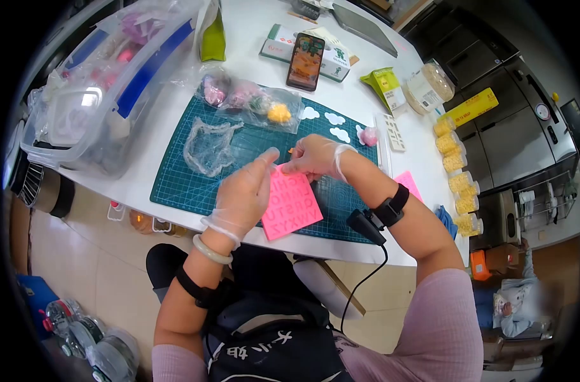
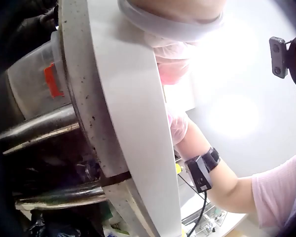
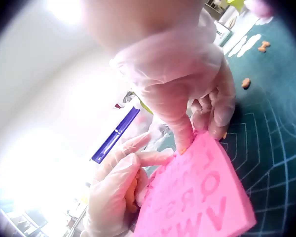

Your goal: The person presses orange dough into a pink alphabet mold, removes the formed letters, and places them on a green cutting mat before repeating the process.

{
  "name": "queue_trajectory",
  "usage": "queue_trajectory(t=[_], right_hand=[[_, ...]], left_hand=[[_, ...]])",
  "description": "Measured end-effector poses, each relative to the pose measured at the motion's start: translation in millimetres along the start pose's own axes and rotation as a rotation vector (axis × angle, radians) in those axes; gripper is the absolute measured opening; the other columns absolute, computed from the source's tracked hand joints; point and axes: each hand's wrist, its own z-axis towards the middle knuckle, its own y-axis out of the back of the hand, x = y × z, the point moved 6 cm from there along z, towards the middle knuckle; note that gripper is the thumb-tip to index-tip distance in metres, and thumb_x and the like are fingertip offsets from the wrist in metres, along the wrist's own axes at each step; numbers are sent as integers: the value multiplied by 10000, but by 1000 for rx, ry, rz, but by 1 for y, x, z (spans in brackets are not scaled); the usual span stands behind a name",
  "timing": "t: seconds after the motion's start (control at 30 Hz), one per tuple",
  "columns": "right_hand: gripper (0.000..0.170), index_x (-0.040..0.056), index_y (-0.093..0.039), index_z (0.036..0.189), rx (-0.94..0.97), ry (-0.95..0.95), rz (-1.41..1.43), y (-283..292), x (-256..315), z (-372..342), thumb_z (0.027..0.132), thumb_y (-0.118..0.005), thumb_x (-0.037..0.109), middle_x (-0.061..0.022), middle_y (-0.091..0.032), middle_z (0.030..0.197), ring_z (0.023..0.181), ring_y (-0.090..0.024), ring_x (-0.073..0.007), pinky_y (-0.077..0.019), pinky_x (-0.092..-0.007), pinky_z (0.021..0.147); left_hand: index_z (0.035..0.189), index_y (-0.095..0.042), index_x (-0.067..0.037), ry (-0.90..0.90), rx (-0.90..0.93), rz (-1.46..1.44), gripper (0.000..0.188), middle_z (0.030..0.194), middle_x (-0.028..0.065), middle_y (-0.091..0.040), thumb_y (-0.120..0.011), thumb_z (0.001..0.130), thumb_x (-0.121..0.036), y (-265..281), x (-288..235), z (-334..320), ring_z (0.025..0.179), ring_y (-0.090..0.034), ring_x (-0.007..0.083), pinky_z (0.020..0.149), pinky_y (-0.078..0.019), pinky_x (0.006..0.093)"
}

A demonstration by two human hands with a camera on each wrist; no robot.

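Observation:
A pink letter mould (image 1: 295, 213) with sunken alphabet shapes is held tilted over the green cutting mat (image 1: 175, 175). Both hands wear thin clear gloves. My right hand (image 1: 317, 156) pinches the mould's upper edge, thumb on its lettered face, where a speck of orange clay (image 3: 183, 151) shows. Along the opposite side, my left hand (image 1: 244, 194) grips the mould's edge with its fingertips. An orange clay lump (image 3: 131, 195) sits inside that curled hand in the right wrist view. Small orange clay pieces (image 3: 245, 83) lie on the mat beyond the right hand.
White cloud cutouts (image 1: 334, 119) and a pink ball-shaped piece (image 1: 369, 136) lie at the mat's right. Bagged clay (image 1: 252, 102) and crumpled plastic film (image 1: 207, 149) lie left. A phone (image 1: 305, 62) leans on a box behind. A clear storage bin (image 1: 105, 108) stands far left.

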Motion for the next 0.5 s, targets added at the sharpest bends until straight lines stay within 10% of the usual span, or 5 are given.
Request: queue_trajectory(t=[0.5], right_hand=[[320,29,-619,865,78,76,158,-2,-2,-1,791,-789,290,-79,-654,797,682,-648,-139,-538,-259,634]], left_hand=[[1219,-593,-43,-16,-1,-15,296,1061,171,-677,-499,938,-63,2,0,0,931,-688,276,802,-535,355]])
